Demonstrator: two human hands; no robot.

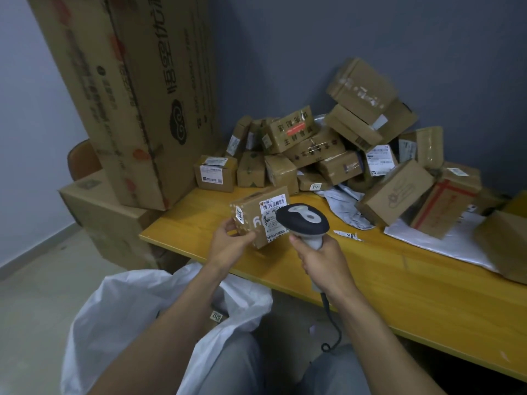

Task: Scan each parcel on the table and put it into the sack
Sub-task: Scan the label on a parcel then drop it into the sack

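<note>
Fingers (226,224) of the left hand (228,246) are clamped on a small cardboard parcel (251,213), held above the counter (370,280) at mid-frame. The right hand (322,260) wraps the scanner (302,220), which is aimed at the parcel's white barcode label (272,212). Scanning seems to be in progress. At least one box (216,316) lies in the white sack (128,303) at lower left, while a large pile (342,152) waits at upper right, so most of the work is left. The parcel carries a numbered sticker (239,215).

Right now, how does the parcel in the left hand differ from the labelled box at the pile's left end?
The held parcel is lifted and tilted, gripped by the left hand; the pile box sits flat on the table. The scanner overlaps the held parcel's label; the pile box's label is unobstructed. Both are brown cardboard.
</note>
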